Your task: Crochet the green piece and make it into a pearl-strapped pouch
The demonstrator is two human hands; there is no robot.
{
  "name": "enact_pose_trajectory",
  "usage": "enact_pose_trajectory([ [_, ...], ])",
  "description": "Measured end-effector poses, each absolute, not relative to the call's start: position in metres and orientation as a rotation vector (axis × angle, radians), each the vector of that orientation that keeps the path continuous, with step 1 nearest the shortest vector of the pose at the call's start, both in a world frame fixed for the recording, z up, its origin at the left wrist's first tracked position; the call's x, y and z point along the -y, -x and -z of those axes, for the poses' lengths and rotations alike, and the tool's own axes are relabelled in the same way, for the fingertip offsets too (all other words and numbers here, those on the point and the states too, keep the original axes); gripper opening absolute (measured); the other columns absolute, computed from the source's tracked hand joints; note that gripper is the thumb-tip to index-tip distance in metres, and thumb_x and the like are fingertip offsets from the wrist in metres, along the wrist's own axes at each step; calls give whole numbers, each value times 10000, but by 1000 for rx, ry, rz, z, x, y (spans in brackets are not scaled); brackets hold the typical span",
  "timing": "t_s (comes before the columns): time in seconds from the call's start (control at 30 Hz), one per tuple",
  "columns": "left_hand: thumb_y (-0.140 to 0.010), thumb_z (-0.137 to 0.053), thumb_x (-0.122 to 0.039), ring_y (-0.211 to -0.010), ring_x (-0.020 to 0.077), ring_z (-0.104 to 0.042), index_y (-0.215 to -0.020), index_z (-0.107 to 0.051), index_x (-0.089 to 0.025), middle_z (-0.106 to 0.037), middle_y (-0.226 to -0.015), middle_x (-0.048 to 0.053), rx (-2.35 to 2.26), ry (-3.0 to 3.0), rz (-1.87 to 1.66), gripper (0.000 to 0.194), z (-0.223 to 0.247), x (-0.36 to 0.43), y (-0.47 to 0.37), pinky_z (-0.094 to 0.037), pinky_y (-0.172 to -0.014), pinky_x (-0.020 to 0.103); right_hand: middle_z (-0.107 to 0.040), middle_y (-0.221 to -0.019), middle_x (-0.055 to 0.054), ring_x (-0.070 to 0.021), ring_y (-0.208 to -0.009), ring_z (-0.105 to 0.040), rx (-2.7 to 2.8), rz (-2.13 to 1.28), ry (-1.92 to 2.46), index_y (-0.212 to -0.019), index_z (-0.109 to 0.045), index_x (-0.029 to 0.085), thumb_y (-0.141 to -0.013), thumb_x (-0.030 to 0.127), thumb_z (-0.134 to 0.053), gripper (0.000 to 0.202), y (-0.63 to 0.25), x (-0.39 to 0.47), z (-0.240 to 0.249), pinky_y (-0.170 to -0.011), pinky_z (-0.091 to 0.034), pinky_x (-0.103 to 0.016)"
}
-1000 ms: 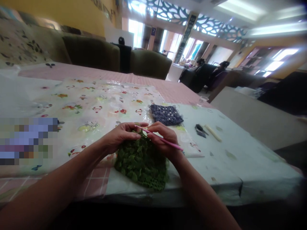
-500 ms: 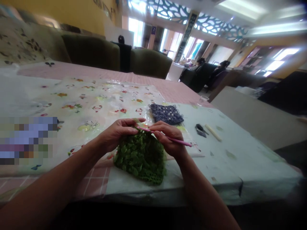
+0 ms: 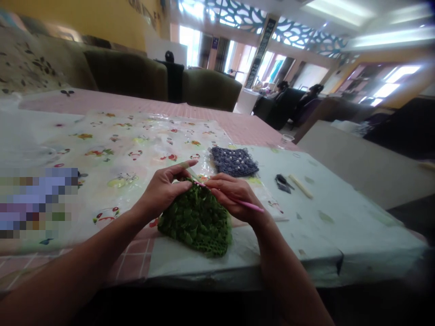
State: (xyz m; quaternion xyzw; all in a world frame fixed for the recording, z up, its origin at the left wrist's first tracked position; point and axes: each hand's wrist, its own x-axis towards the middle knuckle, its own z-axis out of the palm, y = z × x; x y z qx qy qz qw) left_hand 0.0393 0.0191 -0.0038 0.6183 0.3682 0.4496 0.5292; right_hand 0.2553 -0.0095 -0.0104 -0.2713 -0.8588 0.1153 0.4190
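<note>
A green crocheted piece [image 3: 197, 222] with leafy, raised stitches hangs down to the table's near edge. My left hand [image 3: 168, 183] pinches its top edge between thumb and fingers, the index finger raised with a strand of yarn running from it. In my right hand [image 3: 234, 194] is a pink crochet hook [image 3: 249, 206], its tip at the top edge of the green piece, close to the left thumb. Just beyond my right hand lies a grey-blue crocheted piece [image 3: 234, 161] dotted with white beads.
Small black scissors [image 3: 283, 183] and a cream-coloured stick [image 3: 301, 186] lie to the right on the pale tablecloth [image 3: 326, 235]. A clear cup [image 3: 287, 139] stands farther back. Green armchairs [image 3: 212, 88] line the far side; people sit in the background.
The pink hook has drawn down and left with my right hand, closer to my left hand. My left index finger has lifted higher. The whole view has shifted slightly.
</note>
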Motion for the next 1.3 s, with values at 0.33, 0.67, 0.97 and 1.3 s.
enact_pose_trajectory([
  [0.33,-698,-761,-124,-660,84,-603,-1319,-602,-166,-650,-727,-35,-855,-1005,-1088,643,16,-9,-57,-482,-679,190,-588,-729,-49,-179,-738,-557,2042,719,972,-769,-591,175,-958,133,-483,222,-217,9,43,-935,-520,-386],
  [0.67,-691,-667,-2,-703,146,-703,-1326,-588,-130,-743,-846,49,-648,-795,-801,652,-2,-19,-41,-573,-720,240,-716,-991,-94,-168,-921,-692,1891,192,628,-1056,-645,178,-917,179,-611,143,-229,7,41,-820,-581,-278],
  [0.97,-680,-721,-83,-627,109,-643,-1253,-667,-176,-710,-772,6,-730,-995,-929,583,-1,-25,-35,-516,-625,205,-742,-930,-53,-156,-875,-698,1722,-519,624,-902,-717,197,-927,206,-585,135,-238,8,31,-812,-564,-317],
  [1.3,-646,-786,-107,-727,117,-643,-1223,-694,-187,-694,-803,-1,-713,-1022,-873,590,7,-20,-44,-490,-742,234,-657,-781,4,-113,-725,-607,1643,-493,692,-876,-703,206,-910,215,-614,96,-228,10,35,-688,-496,-252],
])
